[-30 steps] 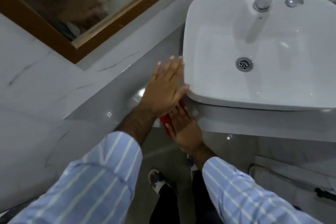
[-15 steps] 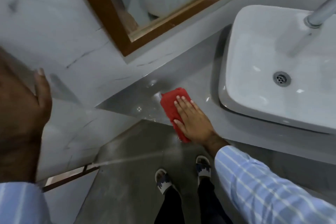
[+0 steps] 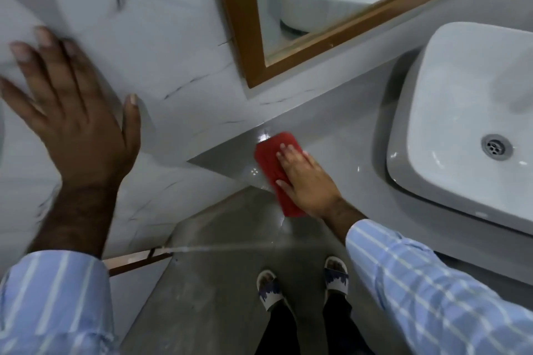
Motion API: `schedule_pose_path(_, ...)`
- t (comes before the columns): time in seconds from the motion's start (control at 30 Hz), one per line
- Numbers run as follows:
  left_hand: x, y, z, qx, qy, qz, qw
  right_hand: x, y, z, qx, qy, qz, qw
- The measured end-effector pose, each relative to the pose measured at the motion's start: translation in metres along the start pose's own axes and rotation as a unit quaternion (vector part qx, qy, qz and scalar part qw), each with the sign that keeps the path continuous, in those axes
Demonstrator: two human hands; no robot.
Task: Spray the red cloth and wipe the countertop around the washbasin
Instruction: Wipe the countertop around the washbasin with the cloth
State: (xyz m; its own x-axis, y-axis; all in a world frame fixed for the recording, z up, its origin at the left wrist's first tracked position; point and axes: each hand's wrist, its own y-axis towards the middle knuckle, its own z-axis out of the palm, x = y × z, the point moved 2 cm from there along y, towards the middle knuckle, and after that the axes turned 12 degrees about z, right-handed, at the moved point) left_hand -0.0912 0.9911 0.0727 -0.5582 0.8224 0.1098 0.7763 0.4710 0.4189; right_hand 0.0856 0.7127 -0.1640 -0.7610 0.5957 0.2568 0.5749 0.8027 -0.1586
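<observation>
No readable text, label or brand shows anywhere (nothing legible).

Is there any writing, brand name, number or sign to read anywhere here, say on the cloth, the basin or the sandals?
None: no readable text shows anywhere.
Red cloth: plain.
Washbasin: no mark visible.
Mirror frame: bare wood.
Sandals: a dark pattern, too blurred to tell if it is lettering.

Both forearms wear light blue shirt sleeves (image 3: 427,276) with thin white lengthwise stripes, cuffs ending just short of the wrists. Below are dark trousers (image 3: 281,328) and white slide sandals (image 3: 269,289) with a dark blue patterned strap.
</observation>
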Motion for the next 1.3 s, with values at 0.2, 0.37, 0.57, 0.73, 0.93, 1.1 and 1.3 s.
schedule_pose_path(0.2, -0.015, 0.003, -0.013, -0.052, 0.044, 0.034, 0.997, 0.045, 0.012, 0.003, -0.055, 0.064, 0.165, 0.983)
schedule_pose_path(0.37, -0.010, 0.003, -0.007, -0.071, 0.061, 0.036, 0.995, 0.071, 0.020, 0.026, 0.000, -0.033, -0.111, 0.993)
schedule_pose_path(0.57, -0.010, 0.003, -0.006, -0.062, 0.044, 0.020, 0.997, 0.065, 0.022, 0.008, -0.017, 0.040, 0.083, 0.996)
schedule_pose_path(0.73, -0.015, 0.003, -0.001, -0.041, 0.031, -0.007, 0.999, 0.119, 0.040, 0.021, 0.009, -0.002, -0.013, 1.000)
schedule_pose_path(0.93, -0.006, 0.001, 0.016, -0.026, 0.011, -0.033, 0.999, 0.100, 0.045, 0.019, 0.038, -0.039, -0.097, 0.994)
schedule_pose_path(1.1, 0.005, -0.003, 0.031, -0.020, -0.004, -0.039, 0.999, 0.045, 0.019, 0.002, 0.011, 0.016, 0.059, 0.998)
schedule_pose_path(1.3, -0.001, -0.001, 0.029, -0.024, -0.019, -0.038, 0.999, -0.025, -0.021, -0.007, -0.038, -0.004, 0.229, 0.973)
